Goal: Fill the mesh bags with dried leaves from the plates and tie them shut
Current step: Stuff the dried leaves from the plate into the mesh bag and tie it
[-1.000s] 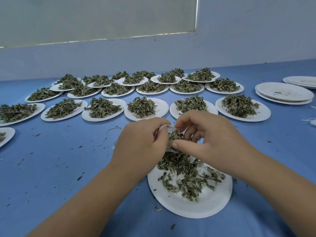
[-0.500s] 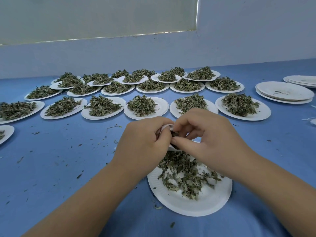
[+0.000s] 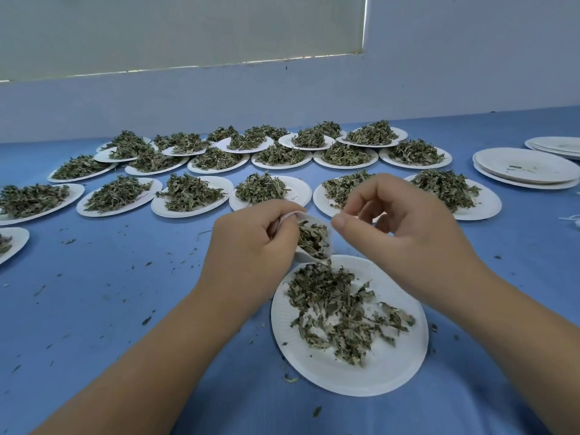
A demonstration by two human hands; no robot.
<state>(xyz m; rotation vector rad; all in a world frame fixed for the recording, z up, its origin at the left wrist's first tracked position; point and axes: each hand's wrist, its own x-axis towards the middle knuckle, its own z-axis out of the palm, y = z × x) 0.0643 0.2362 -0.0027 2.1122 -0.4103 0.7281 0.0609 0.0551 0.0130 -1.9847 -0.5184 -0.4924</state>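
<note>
A small white mesh bag (image 3: 317, 243) with its mouth open and dried leaves inside is gripped by my left hand (image 3: 251, 249) just above the near white paper plate (image 3: 370, 372). That plate holds a loose pile of dried leaves (image 3: 339, 309). My right hand (image 3: 405, 233) hovers a little right of the bag's mouth, fingers curled, thumb and forefinger close together with nothing visible between them. It does not touch the bag.
Several white plates heaped with dried leaves (image 3: 191, 193) stand in rows across the blue table (image 3: 94, 309) beyond my hands. Stacks of bare plates (image 3: 524, 167) sit at the far right. Leaf crumbs are scattered over the table to the left. A wall runs behind.
My right hand has drawn back to the right from the bag's mouth, where it was pressing leaves in. The bag now shows open in my left hand.
</note>
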